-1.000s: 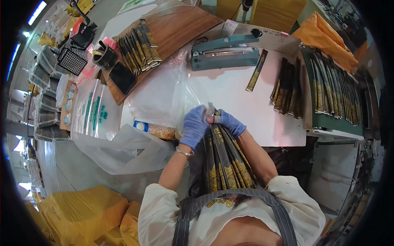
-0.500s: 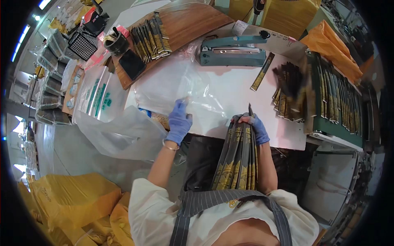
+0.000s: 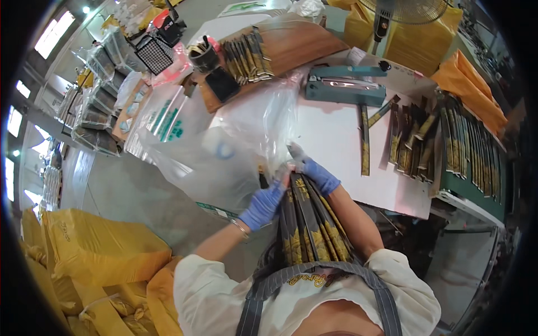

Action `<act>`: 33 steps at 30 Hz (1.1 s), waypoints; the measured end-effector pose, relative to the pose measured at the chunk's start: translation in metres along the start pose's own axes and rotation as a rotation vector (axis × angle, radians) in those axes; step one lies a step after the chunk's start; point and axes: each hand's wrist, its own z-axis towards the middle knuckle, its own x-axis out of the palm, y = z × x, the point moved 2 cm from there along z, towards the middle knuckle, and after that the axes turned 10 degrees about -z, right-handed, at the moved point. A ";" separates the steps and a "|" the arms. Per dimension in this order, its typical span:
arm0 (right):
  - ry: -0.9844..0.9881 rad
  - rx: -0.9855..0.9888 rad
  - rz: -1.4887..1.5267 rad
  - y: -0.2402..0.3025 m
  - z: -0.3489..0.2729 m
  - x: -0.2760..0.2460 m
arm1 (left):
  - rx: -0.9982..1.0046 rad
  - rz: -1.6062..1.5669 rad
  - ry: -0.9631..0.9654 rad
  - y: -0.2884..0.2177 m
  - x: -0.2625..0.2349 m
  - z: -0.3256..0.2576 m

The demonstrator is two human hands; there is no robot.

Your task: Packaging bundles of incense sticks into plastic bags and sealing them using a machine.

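Observation:
A bundle of long, slim black-and-gold packets (image 3: pixel 305 218) hangs in front of my chest, upper ends toward the table. My right hand (image 3: pixel 318 175), in a blue glove with bare or worn fingertips, grips it at the top. The blue-gloved left hand (image 3: pixel 264 203) is closed beside those upper ends, where the gathered edge of a clear plastic bag (image 3: pixel 269 120) comes down. Its fingertips appear to pinch the bag, though they are partly hidden. Two more packets, one a loose packet (image 3: pixel 365 140), lie on the white tabletop (image 3: pixel 336 134) to the right.
A teal bag sealer (image 3: pixel 346 87) stands at the back. Packets are heaped (image 3: pixel 412 140) at the right, beside a green tray (image 3: pixel 471 193) with a row of packets. A brown board (image 3: pixel 302 42) bears a cup (image 3: pixel 203 57), a phone (image 3: pixel 222 84) and packets. Yellow sacks (image 3: pixel 106 246) lie lower left.
My left hand has come right and down from the plastic to the bundle's top. The right hand and bundle have shifted left. Another packet now lies on the tabletop, and the view has turned.

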 end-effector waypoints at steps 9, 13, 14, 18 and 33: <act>-0.643 0.090 0.174 0.021 -0.129 -0.032 | 0.004 -0.177 -0.039 -0.066 0.055 0.070; -0.656 0.008 -0.354 -0.104 -0.257 -0.059 | 0.241 -0.415 0.376 -0.109 0.027 0.032; -0.659 -0.008 -0.354 -0.087 -0.304 -0.024 | 0.298 -0.468 0.422 -0.106 0.022 0.013; -0.622 0.416 0.080 0.055 -0.251 0.036 | 0.429 -0.593 0.256 -0.092 -0.034 0.055; -0.805 -0.539 -2.064 0.262 -0.098 -0.012 | -0.280 -0.865 -0.101 0.003 -0.109 0.236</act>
